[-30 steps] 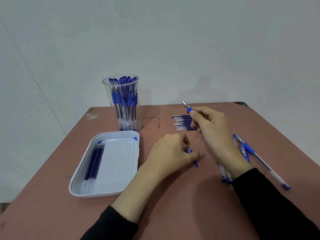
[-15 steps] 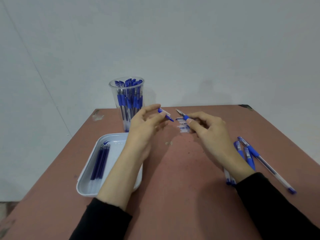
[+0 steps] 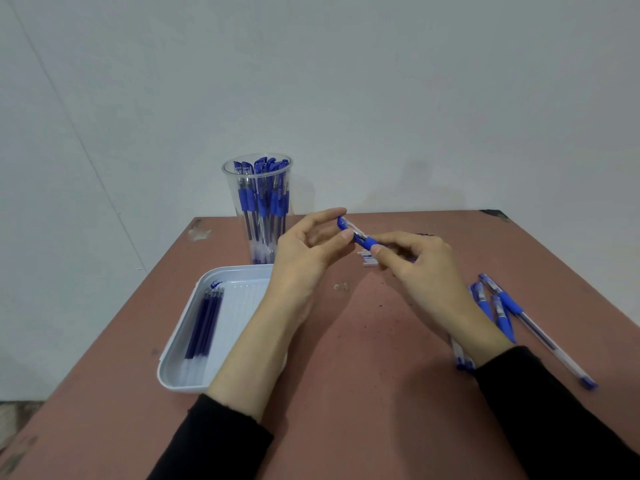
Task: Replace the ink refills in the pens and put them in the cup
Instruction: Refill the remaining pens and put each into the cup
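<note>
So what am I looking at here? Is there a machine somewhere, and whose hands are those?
There is no machine here. A person wears a camera on the head that looks forward and down, so you see their own two bare hands. That is the only view. The left hand and right hand together hold one blue pen above a reddish table. The left pinches its cap end and the right grips its barrel. Behind them stands a clear cup full of blue pens. On the left lies a white tray with a few dark refills. Some loose pens lie on the right, and a small pile of refills lies just beyond the hands.
</note>
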`<action>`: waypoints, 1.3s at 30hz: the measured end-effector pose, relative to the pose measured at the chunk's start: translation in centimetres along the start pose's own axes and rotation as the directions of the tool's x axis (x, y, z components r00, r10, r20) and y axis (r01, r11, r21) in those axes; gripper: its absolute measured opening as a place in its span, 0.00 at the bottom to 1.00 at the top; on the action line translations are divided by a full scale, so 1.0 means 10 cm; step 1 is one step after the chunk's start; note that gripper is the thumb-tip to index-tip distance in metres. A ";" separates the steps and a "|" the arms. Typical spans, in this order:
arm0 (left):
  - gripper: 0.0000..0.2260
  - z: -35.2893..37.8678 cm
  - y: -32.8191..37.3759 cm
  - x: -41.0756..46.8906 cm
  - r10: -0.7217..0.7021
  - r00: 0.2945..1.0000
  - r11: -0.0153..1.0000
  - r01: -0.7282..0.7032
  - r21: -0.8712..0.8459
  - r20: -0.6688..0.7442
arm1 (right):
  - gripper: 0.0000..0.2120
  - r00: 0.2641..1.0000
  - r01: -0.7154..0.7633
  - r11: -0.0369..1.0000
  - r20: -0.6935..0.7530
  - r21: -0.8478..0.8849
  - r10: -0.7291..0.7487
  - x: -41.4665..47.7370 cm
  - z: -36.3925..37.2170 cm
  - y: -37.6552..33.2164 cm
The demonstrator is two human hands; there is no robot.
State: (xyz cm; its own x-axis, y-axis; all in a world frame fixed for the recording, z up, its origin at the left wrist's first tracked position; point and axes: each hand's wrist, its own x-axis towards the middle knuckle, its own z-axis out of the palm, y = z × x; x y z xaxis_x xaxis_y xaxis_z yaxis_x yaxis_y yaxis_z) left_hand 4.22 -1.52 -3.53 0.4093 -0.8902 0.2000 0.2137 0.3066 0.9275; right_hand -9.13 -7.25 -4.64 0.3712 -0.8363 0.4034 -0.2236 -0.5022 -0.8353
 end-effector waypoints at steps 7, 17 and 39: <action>0.11 0.03 -0.05 0.01 0.045 0.997 0.996 -0.041 0.077 -0.059 | 0.11 1.000 0.000 1.000 -0.023 -0.001 0.000 -0.01 0.00 0.01; 0.13 0.04 -0.04 -0.01 0.036 0.997 0.999 -0.033 0.040 -0.071 | 0.08 1.000 0.013 1.000 -0.013 0.003 -0.013 0.00 0.01 0.01; 0.11 -0.09 0.70 -0.09 0.538 0.803 0.811 -0.410 0.418 -0.255 | 0.20 0.994 0.102 0.994 0.034 -0.031 -0.101 -0.05 0.08 0.06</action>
State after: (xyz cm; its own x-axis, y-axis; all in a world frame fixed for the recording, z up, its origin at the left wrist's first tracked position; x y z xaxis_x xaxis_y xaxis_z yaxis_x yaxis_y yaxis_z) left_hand 6.12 1.71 2.48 0.6702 -0.4641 0.5791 -0.3654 0.4728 0.8018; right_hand -8.75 -6.96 -5.67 0.4221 -0.7737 0.4726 -0.2124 -0.5911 -0.7781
